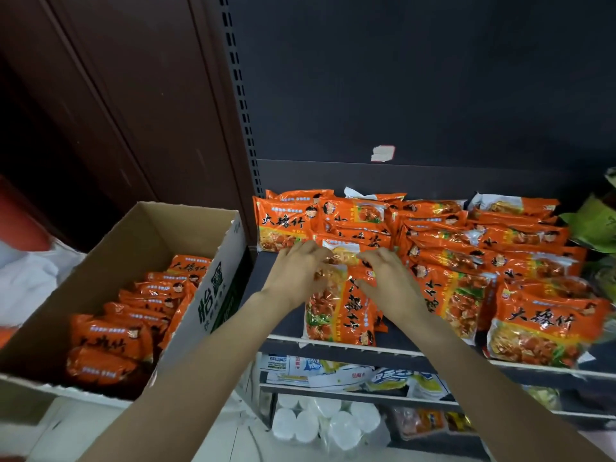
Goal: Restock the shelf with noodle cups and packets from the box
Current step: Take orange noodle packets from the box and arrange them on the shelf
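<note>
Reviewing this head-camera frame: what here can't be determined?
- Upper part of the orange noodle packet on the dark shelf: covered by the left hand and right hand.
- Packet count in the brown cardboard box: near wall hides the lower layers.
- Green packaging: cut off by the right edge.
- White round lids below: print too blurred to read.

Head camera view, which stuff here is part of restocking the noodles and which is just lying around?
Part of the job:
- open brown cardboard box with orange packets inside
- orange plastic noodle packet under both hands
- left hand
- right hand
- dark metal shelf

Just lying about:
- white round cups on the bottom shelf
- green leafy bags at right
- torn white sticker
</note>
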Tool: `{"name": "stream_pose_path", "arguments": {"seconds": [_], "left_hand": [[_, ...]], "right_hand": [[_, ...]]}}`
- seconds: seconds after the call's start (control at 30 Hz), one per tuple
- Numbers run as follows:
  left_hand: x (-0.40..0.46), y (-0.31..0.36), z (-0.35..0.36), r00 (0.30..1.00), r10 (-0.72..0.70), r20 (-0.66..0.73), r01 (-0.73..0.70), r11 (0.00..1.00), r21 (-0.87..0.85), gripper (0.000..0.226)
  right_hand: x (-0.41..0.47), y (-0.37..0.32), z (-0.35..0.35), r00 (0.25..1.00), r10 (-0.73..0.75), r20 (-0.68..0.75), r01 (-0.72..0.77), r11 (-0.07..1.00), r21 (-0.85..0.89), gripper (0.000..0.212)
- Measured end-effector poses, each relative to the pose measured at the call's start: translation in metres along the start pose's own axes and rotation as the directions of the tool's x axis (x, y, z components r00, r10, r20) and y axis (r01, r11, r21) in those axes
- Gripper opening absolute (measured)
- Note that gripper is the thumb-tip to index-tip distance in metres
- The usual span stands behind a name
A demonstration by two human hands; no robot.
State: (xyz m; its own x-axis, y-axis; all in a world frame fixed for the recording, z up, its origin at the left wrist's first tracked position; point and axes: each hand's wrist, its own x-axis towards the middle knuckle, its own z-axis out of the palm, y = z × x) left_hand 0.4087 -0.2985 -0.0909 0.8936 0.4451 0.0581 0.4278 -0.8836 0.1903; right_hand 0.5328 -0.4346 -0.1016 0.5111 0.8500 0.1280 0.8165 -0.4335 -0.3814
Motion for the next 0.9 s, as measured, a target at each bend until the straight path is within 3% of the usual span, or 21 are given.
{"name": "stream_pose_path", "arguments": {"seconds": [0.1,0.23,0.4,0.53,0.67,0.9], "left_hand": [[-0.022,-0.025,-0.007,0.992,-0.016,-0.127,0.006,0.997,-0.078,0.039],[-0.05,-0.079,-0.021,0.96,-0.109,-0.258,0.057,0.978,-0.201,0.028],[-0.072,-0.167,-0.034,0.919,-0.278,-0.279,0.166,0.916,-0.367,0.021],[-0.079,-0.237,-0.028,0.935,-0.317,-0.157,0.232,0.885,-0.404,0.023],[-0.078,-0.279,-0.009,0.966,-0.253,0.059,0.255,0.881,-0.399,0.031],[-0.072,-0.3,0.04,0.91,-0.218,0.354,0.333,0.891,-0.307,0.058]], "right_hand": [[0.007,-0.029,0.006,0.999,-0.024,-0.033,0.029,0.986,0.165,0.041],[0.027,-0.081,0.03,0.998,-0.066,0.004,0.063,0.964,0.26,0.037],[0.056,-0.154,0.072,0.99,-0.091,0.108,0.05,0.94,0.337,0.041],[0.078,-0.201,0.11,0.966,0.01,0.259,-0.108,0.925,0.364,0.064],[0.091,-0.224,0.142,0.917,0.094,0.388,-0.245,0.899,0.364,0.083],[0.085,-0.232,0.158,0.924,0.164,0.346,-0.31,0.85,0.426,0.081]]}}
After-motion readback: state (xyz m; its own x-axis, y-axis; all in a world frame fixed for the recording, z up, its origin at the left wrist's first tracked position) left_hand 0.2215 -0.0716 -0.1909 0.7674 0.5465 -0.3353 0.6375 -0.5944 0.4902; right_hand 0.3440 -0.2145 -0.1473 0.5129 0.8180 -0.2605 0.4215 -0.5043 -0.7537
